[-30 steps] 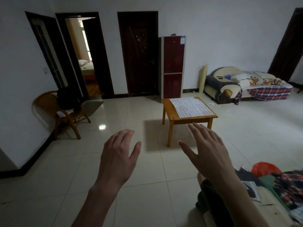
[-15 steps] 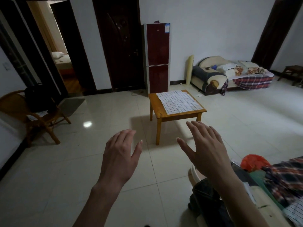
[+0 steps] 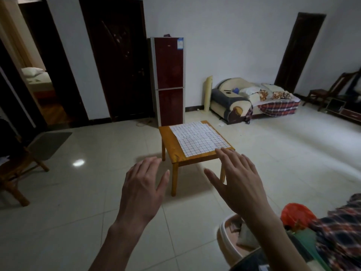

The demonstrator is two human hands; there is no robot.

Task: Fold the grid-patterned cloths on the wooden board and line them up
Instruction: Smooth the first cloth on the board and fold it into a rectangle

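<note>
Left hand (image 3: 143, 189): palm down, fingers spread, nothing grasped. Right hand (image 3: 241, 184): palm down, fingers spread, nothing grasped. Both hands are raised in the air above the pale glossy tiled floor (image 3: 82, 222), side by side with a gap between them.

The white grid-patterned cloths (image 3: 199, 138) lie flat and unfolded on the small square wooden table (image 3: 170, 139), ahead of both hands and well apart from them. In this view the right hand's fingertips (image 3: 219, 151) overlap the table's near corner; no contact is made. The cloths cover most of the tabletop, leaving a bare wooden strip on the side ahead of the left hand.

Beyond the table stands a tall dark-red two-door refrigerator (image 3: 170, 81). Farther ahead of the right hand, a cream and dark sofa (image 3: 238, 100) sits against the wall. Outboard of the left hand stands a wooden chair (image 3: 13, 173).
</note>
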